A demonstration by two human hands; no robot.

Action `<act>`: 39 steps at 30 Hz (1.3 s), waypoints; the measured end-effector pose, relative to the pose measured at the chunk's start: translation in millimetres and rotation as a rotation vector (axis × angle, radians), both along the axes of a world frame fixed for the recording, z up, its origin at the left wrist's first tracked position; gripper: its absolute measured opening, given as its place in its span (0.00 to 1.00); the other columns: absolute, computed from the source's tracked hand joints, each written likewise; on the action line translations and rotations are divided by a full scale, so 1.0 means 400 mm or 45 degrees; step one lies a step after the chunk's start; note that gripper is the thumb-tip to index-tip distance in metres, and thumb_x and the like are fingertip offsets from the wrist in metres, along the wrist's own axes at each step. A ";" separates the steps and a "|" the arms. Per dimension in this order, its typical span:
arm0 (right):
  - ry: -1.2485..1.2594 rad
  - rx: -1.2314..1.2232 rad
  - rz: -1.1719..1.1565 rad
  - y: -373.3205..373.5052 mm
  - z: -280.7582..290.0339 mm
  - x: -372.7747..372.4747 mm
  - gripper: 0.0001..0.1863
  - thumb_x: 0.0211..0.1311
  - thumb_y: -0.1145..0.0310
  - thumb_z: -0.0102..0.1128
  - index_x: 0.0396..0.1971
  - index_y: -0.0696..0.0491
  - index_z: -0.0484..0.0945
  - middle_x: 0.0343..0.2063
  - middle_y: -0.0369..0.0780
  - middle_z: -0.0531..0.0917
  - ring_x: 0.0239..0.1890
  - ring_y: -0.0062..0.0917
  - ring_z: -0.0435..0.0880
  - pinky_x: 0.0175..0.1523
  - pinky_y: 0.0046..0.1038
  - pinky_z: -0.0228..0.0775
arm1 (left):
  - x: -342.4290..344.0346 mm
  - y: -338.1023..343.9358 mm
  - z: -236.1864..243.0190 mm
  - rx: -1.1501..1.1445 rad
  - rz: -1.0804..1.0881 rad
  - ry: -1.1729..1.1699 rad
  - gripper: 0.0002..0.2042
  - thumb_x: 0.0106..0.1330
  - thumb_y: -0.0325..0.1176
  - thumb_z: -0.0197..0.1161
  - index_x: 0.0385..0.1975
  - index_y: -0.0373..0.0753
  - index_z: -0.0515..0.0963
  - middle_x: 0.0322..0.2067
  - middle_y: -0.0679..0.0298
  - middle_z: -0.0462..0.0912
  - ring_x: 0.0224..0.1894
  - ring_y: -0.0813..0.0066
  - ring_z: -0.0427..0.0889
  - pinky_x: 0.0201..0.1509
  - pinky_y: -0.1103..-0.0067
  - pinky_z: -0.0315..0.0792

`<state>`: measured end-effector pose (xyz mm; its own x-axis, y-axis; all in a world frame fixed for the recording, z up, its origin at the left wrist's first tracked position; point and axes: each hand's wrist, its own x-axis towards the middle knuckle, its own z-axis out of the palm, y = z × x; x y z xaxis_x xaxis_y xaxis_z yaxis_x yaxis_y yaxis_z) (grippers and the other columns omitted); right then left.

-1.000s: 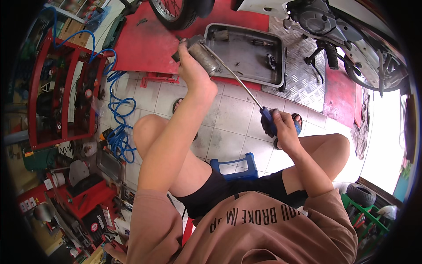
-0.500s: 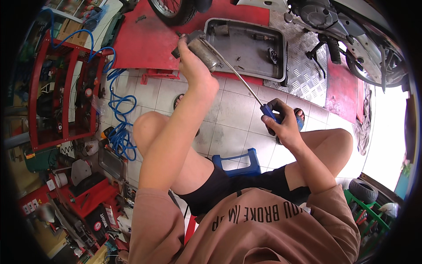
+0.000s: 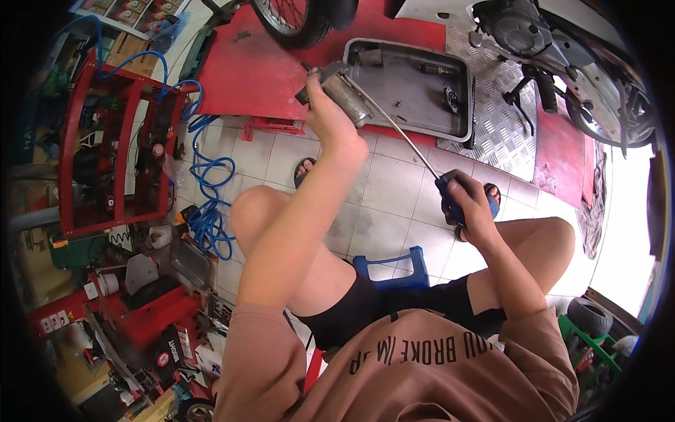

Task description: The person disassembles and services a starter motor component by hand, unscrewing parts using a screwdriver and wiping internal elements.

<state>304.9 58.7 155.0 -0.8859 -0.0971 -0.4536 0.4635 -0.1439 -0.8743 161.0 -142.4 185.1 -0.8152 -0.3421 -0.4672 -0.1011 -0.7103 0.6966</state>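
My left hand (image 3: 330, 119) reaches out over the near side of a metal tray and is closed around a grey cylindrical metal motor (image 3: 346, 100). The motor is held tilted, and my fingers are partly hidden behind it. In my right hand (image 3: 472, 204) is a long screwdriver (image 3: 399, 131) with a blue handle, gripped in a fist. Its shaft slants up and left to the far end of the motor, beside the cylinder's edge. Whether the tip sits in a screw is too small to tell.
The grey tray (image 3: 415, 91) holds several loose metal parts and stands on a red platform (image 3: 260, 74). Motorcycle parts (image 3: 517, 35) rise behind it. A coiled blue hose (image 3: 207, 204) and a red tool cart (image 3: 123, 151) are at left, a blue stool (image 3: 394, 280) between my legs.
My right hand has shifted its grip, its fingers now wrapped more fully around the screwdriver handle. The left hand still holds the motor. The whole view has shifted slightly.
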 end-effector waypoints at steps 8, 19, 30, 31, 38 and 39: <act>-0.073 0.199 -0.008 0.010 -0.015 -0.018 0.10 0.67 0.65 0.53 0.34 0.58 0.74 0.20 0.32 0.73 0.20 0.13 0.69 0.23 0.18 0.60 | -0.010 -0.013 -0.024 -0.088 -0.036 -0.006 0.18 0.63 0.56 0.53 0.38 0.49 0.73 0.31 0.72 0.76 0.33 0.81 0.77 0.37 0.79 0.73; -0.023 0.270 -0.369 -0.007 -0.035 0.014 0.16 0.70 0.61 0.49 0.47 0.59 0.72 0.25 0.36 0.76 0.19 0.16 0.71 0.19 0.18 0.60 | -0.009 0.013 -0.014 -0.117 0.109 -0.065 0.21 0.60 0.55 0.61 0.27 0.39 0.72 0.24 0.70 0.73 0.24 0.82 0.69 0.29 0.79 0.64; -0.120 0.173 -0.307 -0.032 -0.003 -0.018 0.16 0.68 0.60 0.54 0.37 0.61 0.75 0.28 0.36 0.77 0.21 0.12 0.70 0.26 0.18 0.62 | -0.017 -0.029 -0.010 -0.113 -0.009 0.060 0.17 0.63 0.55 0.53 0.38 0.48 0.73 0.31 0.72 0.76 0.32 0.81 0.78 0.35 0.79 0.73; 0.040 0.237 -0.120 -0.022 0.011 -0.018 0.14 0.66 0.62 0.56 0.37 0.61 0.74 0.29 0.36 0.76 0.21 0.12 0.70 0.27 0.18 0.62 | -0.014 -0.029 -0.005 -0.109 -0.031 0.036 0.17 0.62 0.55 0.53 0.38 0.48 0.73 0.32 0.73 0.76 0.33 0.81 0.77 0.35 0.79 0.72; 0.075 0.096 0.000 -0.021 0.023 -0.008 0.12 0.64 0.65 0.59 0.32 0.60 0.75 0.19 0.33 0.74 0.21 0.13 0.70 0.26 0.17 0.61 | 0.002 -0.041 0.014 -0.055 0.020 -0.049 0.19 0.61 0.53 0.57 0.37 0.43 0.77 0.32 0.70 0.77 0.34 0.80 0.76 0.39 0.79 0.70; 0.022 0.024 -0.047 -0.027 0.025 -0.004 0.12 0.64 0.65 0.60 0.32 0.60 0.75 0.20 0.33 0.74 0.21 0.13 0.71 0.26 0.17 0.60 | 0.002 -0.040 0.011 -0.059 0.011 -0.042 0.19 0.61 0.53 0.57 0.37 0.43 0.77 0.32 0.70 0.77 0.34 0.80 0.76 0.39 0.79 0.70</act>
<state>303.3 47.9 165.2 -0.8965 -0.0559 -0.4394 0.4428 -0.1443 -0.8849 161.7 -158.3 189.6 -0.7965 -0.3714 -0.4772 -0.1184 -0.6781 0.7254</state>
